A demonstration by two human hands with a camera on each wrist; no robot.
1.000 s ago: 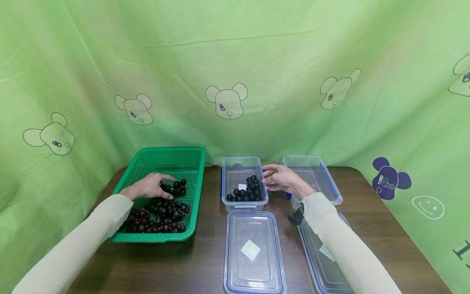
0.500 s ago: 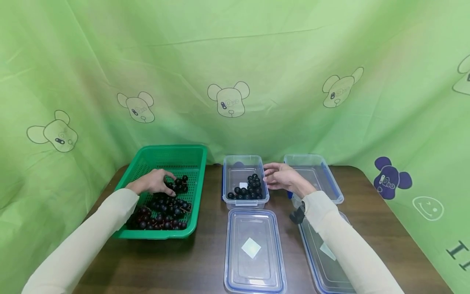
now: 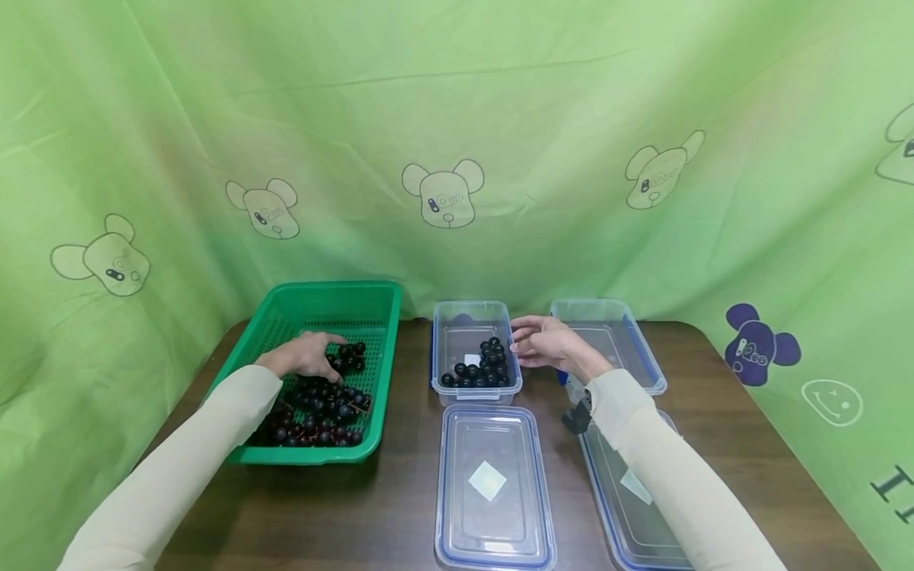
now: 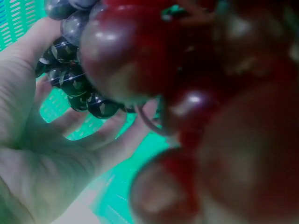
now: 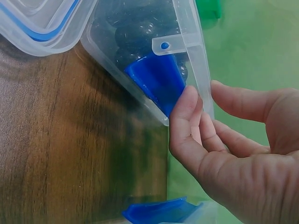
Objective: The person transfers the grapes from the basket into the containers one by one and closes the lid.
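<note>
My left hand [image 3: 309,355] is down in the green basket [image 3: 389,373], its thumb and fingers curled about a small bunch of dark grapes [image 3: 351,357]. In the left wrist view, blurred reddish grapes [image 4: 126,56] hide part of the fingertips, while the dark grapes [image 4: 74,79] lie between thumb and fingers. My right hand [image 3: 550,346] rests its loosely bent fingers against the right side of a clear plastic container [image 3: 457,333], beside its blue clip [image 5: 159,81]. Several black grapes [image 3: 489,369] lie inside that container.
More grape bunches [image 3: 314,420] fill the front of the basket. A second clear container [image 3: 614,337] stands behind the right hand. Two blue-edged lids lie in front, the middle lid [image 3: 496,507] and the right lid [image 3: 643,523]. A green curtain [image 3: 457,103] hangs behind the table.
My left forearm has shifted a little to the right, with the hand staying at the same small bunch. The right hand has kept its place at the container's side.
</note>
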